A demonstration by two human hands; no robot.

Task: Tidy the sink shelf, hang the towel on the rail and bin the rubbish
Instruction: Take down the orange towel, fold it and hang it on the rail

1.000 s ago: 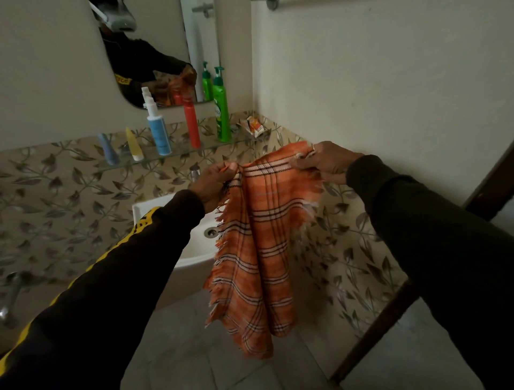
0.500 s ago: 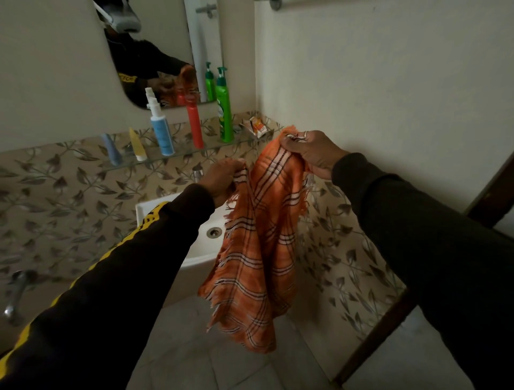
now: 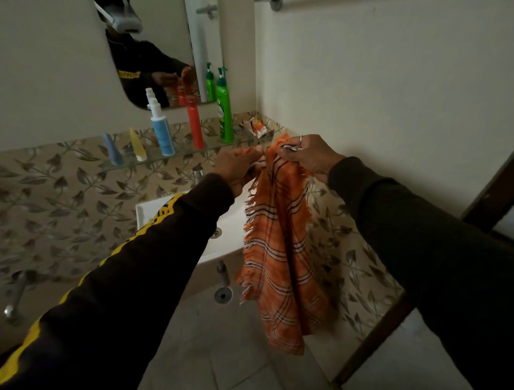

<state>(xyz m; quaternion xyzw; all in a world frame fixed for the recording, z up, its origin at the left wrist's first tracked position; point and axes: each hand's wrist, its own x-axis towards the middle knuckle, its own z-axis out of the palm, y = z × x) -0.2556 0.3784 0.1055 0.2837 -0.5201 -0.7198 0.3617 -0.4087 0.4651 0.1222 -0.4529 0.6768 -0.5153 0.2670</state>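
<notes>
An orange checked towel [image 3: 281, 250] with fringed edges hangs folded lengthwise in front of me, to the right of the sink. My left hand [image 3: 236, 169] and my right hand [image 3: 308, 156] pinch its top edge, almost touching each other. The glass shelf [image 3: 208, 149] behind carries a blue tube [image 3: 112, 150], a yellow tube [image 3: 137, 144], a white-and-blue spray bottle [image 3: 161, 128], a red bottle [image 3: 194, 122] and a green pump bottle [image 3: 224, 108]. A crumpled orange wrapper [image 3: 257, 126] lies at the shelf's right end. A rail bracket [image 3: 275, 3] shows at the top edge on the right wall.
The white sink [image 3: 230, 222] with its tap [image 3: 198, 175] sits below the shelf, a drain pipe [image 3: 222, 275] under it. A mirror [image 3: 155, 50] hangs above. A dark wooden door frame [image 3: 389, 328] crosses the right side. A metal tap [image 3: 15, 295] sticks out low on the left wall.
My hands have come together, bringing the towel's two top corners side by side, so the towel now hangs narrower and folded.
</notes>
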